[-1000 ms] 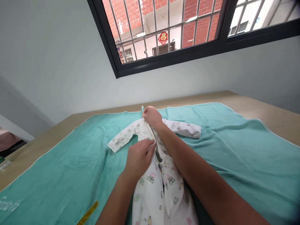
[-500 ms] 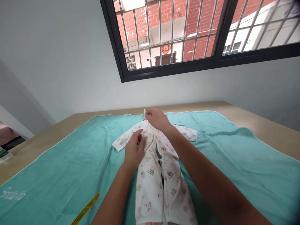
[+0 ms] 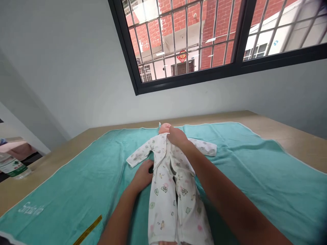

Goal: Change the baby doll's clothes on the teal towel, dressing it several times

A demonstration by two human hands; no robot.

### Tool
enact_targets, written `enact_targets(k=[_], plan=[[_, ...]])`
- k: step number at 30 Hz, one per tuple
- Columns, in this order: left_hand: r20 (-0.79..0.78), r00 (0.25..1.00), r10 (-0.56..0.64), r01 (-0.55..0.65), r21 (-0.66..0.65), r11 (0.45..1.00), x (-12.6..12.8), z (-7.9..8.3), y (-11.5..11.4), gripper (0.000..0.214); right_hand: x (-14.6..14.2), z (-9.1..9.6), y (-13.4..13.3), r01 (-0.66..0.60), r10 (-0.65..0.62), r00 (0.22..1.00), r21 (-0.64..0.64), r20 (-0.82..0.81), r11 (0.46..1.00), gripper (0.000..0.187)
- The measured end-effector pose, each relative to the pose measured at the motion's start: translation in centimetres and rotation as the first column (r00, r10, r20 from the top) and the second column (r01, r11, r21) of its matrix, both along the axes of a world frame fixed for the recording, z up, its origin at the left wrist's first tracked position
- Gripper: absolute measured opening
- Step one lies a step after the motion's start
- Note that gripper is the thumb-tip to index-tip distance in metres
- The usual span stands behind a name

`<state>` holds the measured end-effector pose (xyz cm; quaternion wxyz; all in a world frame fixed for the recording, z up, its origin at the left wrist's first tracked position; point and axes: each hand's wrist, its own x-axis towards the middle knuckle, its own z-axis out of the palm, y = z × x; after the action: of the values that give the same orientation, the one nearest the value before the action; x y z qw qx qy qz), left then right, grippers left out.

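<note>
A baby doll [image 3: 165, 128] lies on its back in a white printed baby top [image 3: 160, 144] and matching trousers [image 3: 163, 204]. Its sleeves are spread to both sides, and only part of the head shows above the collar. My right hand [image 3: 178, 137] is closed at the front neckline of the top, just under the doll's head; its fingertips are partly hidden. Low beside the doll's waist, my left hand [image 3: 143, 175] has curled fingers against the side edge of the top. Beneath everything is a teal towel [image 3: 84, 180] with a white border.
A yellow measuring strip [image 3: 88, 229] lies on the towel at the lower left. A clear bottle with a green label [image 3: 15, 166] lies at the left edge. The wooden table [image 3: 288, 136] meets a wall with a barred window [image 3: 184, 41] behind.
My right hand has come down from above the doll's head to the neckline, uncovering part of the head. My left hand has dropped from over the chest to the doll's side.
</note>
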<state>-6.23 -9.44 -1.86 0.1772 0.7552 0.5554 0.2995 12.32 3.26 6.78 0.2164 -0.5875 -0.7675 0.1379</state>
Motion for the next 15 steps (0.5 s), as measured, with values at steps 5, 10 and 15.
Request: enact_targets(k=[5, 10, 15], plan=[[-0.058, 0.997, 0.052, -0.051, 0.014, 0.999, 0.2, -0.3, 0.3, 0.011, -0.7, -0.7, 0.8, -0.100, 0.140, 0.959, 0.165, -0.248, 0.981, 0.026], [-0.122, 0.985, 0.118, -0.117, 0.015, 0.993, 0.6, -0.3, 0.1, 0.013, -1.0, 0.1, 0.6, -0.279, 0.310, 0.917, 0.153, -0.250, 0.948, 0.016], [-0.146, 0.967, 0.208, -0.207, 0.025, 0.978, 1.2, -0.5, 0.0, 0.014, -1.0, 0.3, -0.5, -0.544, 0.551, 0.826, 0.086, -0.118, 0.835, 0.033]])
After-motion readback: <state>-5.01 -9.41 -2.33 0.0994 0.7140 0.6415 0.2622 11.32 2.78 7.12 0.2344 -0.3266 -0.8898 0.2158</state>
